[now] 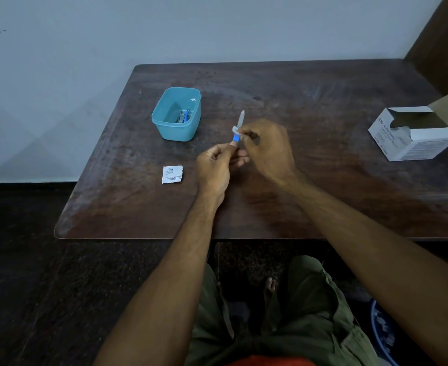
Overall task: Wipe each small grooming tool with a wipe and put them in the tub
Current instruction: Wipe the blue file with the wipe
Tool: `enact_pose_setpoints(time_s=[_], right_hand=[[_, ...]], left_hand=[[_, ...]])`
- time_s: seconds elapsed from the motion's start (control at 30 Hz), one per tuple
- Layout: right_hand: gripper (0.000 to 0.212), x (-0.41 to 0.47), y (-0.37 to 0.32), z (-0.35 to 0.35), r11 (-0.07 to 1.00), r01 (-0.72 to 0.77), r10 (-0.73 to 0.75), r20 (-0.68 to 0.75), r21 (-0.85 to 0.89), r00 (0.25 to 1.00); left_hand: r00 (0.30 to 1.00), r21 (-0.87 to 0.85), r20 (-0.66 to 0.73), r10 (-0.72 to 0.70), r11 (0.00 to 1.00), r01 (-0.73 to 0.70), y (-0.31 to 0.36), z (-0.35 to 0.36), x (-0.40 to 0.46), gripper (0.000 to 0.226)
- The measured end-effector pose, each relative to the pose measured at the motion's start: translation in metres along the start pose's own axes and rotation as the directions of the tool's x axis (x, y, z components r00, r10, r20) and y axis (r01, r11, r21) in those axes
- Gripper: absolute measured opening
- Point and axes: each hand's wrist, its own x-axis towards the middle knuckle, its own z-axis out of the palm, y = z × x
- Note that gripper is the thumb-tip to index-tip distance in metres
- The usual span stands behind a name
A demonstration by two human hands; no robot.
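From the head camera, both hands meet above the middle of the dark wooden table [296, 180]. The left hand [213, 165] pinches the blue handle end of a small tool [238, 128] between thumb and curled fingers, so the blue part shows just above the thumb tip and the slim metal blade points up and away, tilted slightly right. The right hand [267, 149] has its fingers curled, pinching a small white wipe [235, 130] against the tool just above the blue part; most of the wipe is hidden by the fingertips. The tool is held off the table, near and to the right of the teal tub [165, 128], which holds a few tools. A torn sachet [172, 174] lies flat left of the left hand. An open white box [413, 138] stands at the right edge.
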Motion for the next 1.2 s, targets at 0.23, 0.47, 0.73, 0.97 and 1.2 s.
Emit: enact_pose_setpoints(time_s=[0.23, 0.47, 0.73, 0.97, 1.2], right_hand=[[0.016, -0.007, 0.002, -0.001, 0.998, -0.023, 0.022, 0.005, 0.067, 1.0], [0.013, -0.012, 0.003, 0.001, 0.998, -0.013, 0.014, -0.015, 0.055, 1.0], [0.023, -0.006, 0.006, -0.006, 0.976, 0.169, -0.165, 0.038, -0.136, 0.986], [0.026, -0.014, 0.008, 0.0, 0.97, 0.213, -0.206, 0.072, -0.116, 0.976], [0.024, -0.017, 0.006, 0.001, 0.996, 0.082, -0.081, 0.033, -0.031, 0.996]], left_hand=[[1.0, 0.048, -0.006, 0.023, 0.999, -0.023, 0.001, 0.003, -0.002, 0.016], [0.999, 0.105, -0.022, 0.025, 0.994, -0.022, 0.001, 0.005, -0.002, 0.014], [1.0, 0.114, -0.014, 0.025, 0.993, -0.024, 0.0, 0.006, -0.003, 0.016], [0.999, 0.133, -0.025, 0.037, 0.991, -0.033, -0.003, 0.003, 0.0, 0.017], [1.0, 0.143, -0.007, 0.019, 0.99, -0.018, -0.002, 0.004, 0.0, 0.015]])
